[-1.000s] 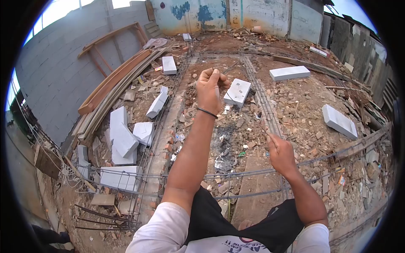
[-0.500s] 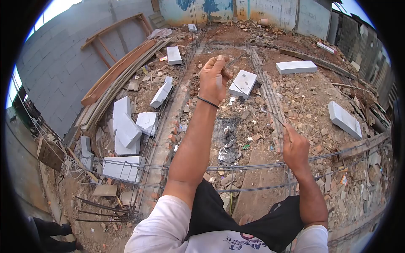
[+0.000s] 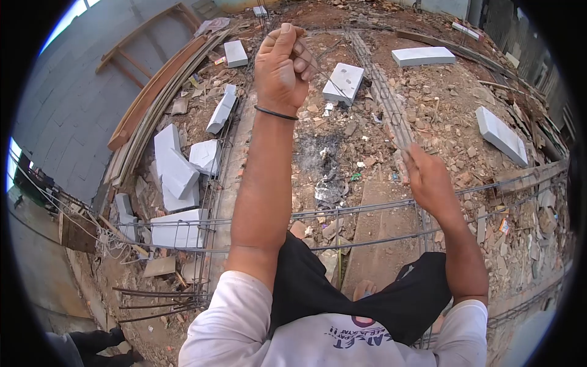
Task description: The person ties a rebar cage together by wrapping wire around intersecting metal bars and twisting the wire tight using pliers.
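You are holding your left hand (image 3: 281, 73) high and out in front, its fingers curling closed on a thin dark wire (image 3: 333, 82). A black wristband (image 3: 276, 113) is circling that wrist. From your left fingers the wire is slanting down to the right, crossing in front of a pitted white block (image 3: 345, 72) that is lying on the rubble. Your right hand (image 3: 431, 183) is sitting lower and to the right, near a long rebar cage (image 3: 382, 92) that is running away from you. Its fingers are bunching narrow together; I cannot tell whether they are gripping the wire's other end. Below your hands, steel bars (image 3: 354, 209) are stretching across in front of your black trousers (image 3: 373, 306), and a grey ash patch (image 3: 325, 165) is spreading over the ground beyond them. To your left, broken white blocks (image 3: 177, 174) are leaning over one another, and wooden planks (image 3: 160, 85) are lying along the grey block wall (image 3: 67, 116). Another person's legs (image 3: 95, 345) are showing at the lower left edge.
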A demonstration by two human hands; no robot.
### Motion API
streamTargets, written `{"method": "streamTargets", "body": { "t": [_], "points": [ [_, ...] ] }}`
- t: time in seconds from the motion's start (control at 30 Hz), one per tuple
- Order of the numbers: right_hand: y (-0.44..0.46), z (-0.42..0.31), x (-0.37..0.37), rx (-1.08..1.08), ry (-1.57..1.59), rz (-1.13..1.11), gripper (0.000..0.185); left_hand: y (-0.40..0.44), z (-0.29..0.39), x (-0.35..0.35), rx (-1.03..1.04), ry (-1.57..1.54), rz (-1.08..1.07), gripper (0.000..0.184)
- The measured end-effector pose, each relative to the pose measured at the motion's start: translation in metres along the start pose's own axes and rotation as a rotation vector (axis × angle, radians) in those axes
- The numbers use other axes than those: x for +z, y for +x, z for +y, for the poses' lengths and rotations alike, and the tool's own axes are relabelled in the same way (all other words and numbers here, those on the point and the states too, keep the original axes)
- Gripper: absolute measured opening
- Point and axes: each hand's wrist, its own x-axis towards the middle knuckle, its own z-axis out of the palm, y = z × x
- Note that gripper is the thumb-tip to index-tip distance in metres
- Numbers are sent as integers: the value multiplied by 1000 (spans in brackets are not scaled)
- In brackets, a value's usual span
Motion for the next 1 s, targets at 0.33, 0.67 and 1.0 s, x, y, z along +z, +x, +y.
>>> {"method": "streamTargets", "body": {
  "t": [0.33, 0.67, 1.0],
  "points": [
    [-5, 1, -10, 165, 7, -48, 23, -7, 13, 3, -33, 67, -101, 21],
    [-15, 26, -3, 5, 123, -395, 27, -1, 6, -14, -166, 120, -157, 23],
    [-30, 46, 14, 43, 162, -488, 26, -13, -4, -26, 157, 577, 58, 39]
  ]
}}
